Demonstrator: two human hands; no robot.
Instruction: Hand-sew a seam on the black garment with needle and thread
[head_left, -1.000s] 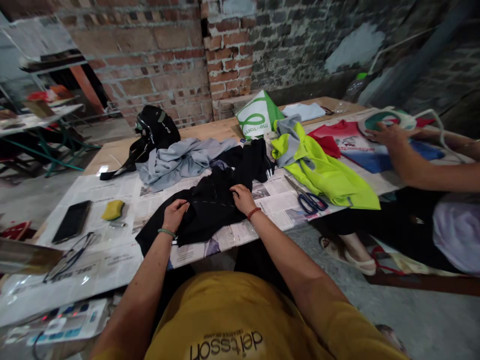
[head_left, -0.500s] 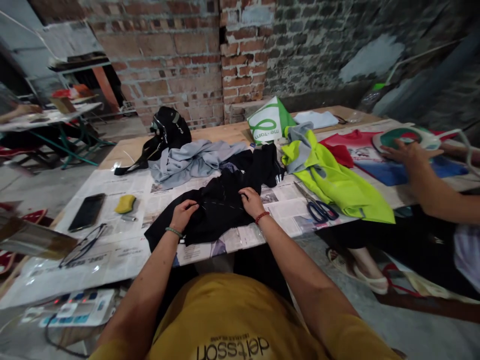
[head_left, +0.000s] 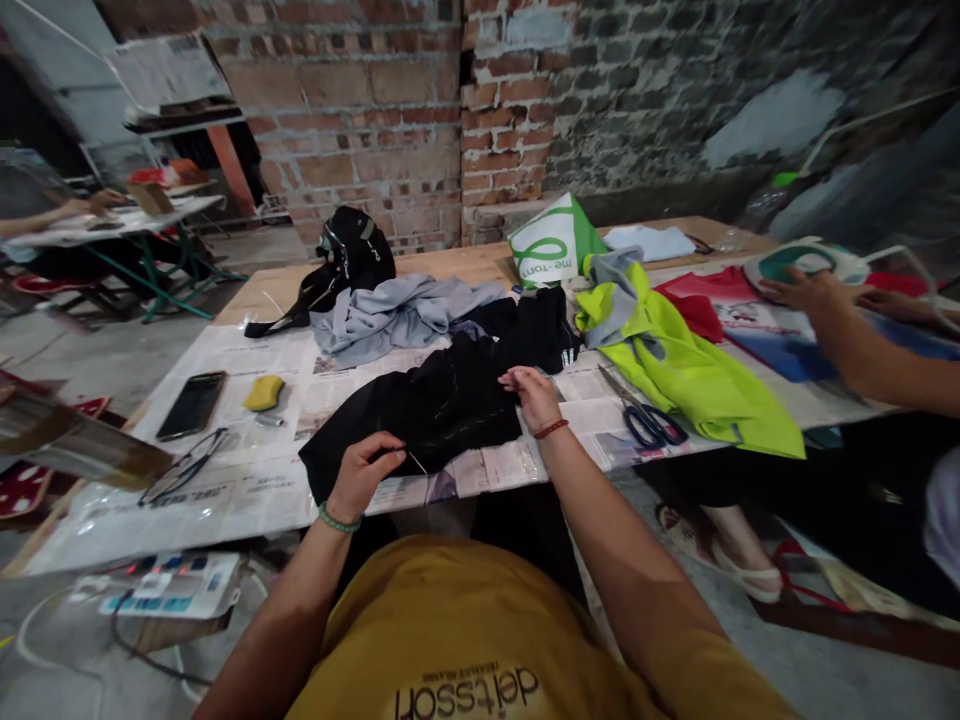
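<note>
Black cloth (head_left: 412, 405) lies rumpled on newspaper (head_left: 225, 510) at the near edge of the table (head_left: 450, 262), a broken line of pale stitches (head_left: 469, 422) across it. At its near side the person's left hand (head_left: 373, 468) pinches a thin pale strand (head_left: 417, 463) between thumb and forefinger. By the cloth's right side is the right hand (head_left: 534, 395), fingers bent; whether they grip anything cannot be told.

Grey cloth (head_left: 405, 310) lies just beyond. Left of the black cloth are a phone (head_left: 191, 405), a yellow sponge (head_left: 264, 392) and glasses (head_left: 184, 468); to its right, scissors (head_left: 651, 424) lie beside a lime garment (head_left: 690, 375). Farther right, a co-worker's hand (head_left: 817, 298) is at an iron (head_left: 844, 262) over a red-and-blue shirt (head_left: 757, 310).
</note>
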